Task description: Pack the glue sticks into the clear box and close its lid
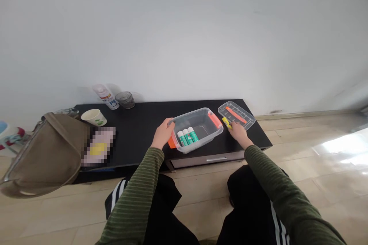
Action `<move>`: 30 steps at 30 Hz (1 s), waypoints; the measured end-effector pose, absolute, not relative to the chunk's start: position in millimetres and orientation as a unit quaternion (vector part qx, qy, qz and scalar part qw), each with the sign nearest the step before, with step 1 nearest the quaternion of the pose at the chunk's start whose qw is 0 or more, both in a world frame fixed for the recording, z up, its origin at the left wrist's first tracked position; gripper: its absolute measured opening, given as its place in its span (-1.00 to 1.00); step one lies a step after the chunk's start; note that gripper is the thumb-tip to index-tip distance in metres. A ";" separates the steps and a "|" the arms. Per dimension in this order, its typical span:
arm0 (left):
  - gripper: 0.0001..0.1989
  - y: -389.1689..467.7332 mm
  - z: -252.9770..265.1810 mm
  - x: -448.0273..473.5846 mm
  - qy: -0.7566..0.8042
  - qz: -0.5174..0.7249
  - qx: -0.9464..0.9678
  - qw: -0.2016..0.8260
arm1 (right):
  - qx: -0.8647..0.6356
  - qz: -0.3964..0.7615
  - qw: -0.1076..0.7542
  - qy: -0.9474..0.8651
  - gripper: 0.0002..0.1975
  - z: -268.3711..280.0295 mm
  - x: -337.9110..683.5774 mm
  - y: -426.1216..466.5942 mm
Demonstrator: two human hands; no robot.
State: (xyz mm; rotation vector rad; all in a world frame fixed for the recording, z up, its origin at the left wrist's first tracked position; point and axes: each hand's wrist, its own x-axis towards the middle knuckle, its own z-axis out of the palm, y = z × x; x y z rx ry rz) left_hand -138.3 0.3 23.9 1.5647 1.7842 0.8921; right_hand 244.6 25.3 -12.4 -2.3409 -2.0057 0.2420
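Observation:
A clear plastic storage box (pixel 201 142) with orange latches stands uncovered on the black cabinet. Several green glue sticks with white caps (pixel 188 136) lie side by side in its left part. My left hand (pixel 163 133) is closed on the box's left rim, by the orange latch. To the right of the box, my right hand (pixel 238 134) has its fingers closed around a small yellow stick (pixel 226 123); its exact kind is hard to make out. Just beyond that hand lies the clear lid (pixel 249 120) with an orange handle, flat near the cabinet's right end.
Along the low black cabinet (pixel 138 130) stand a spray can (pixel 106 97), a dark glass (pixel 125 100) and a paper cup (pixel 94 117). A brown bag (pixel 48 153) and a blurred pink packet (pixel 99 147) are at the left. The wall (pixel 184 38) rises behind.

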 end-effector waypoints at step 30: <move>-0.59 17.7 42.2 -131.6 0.663 0.271 0.631 0.298 | -0.612 0.087 -0.168 -0.768 -0.70 61.4 100.2 36.1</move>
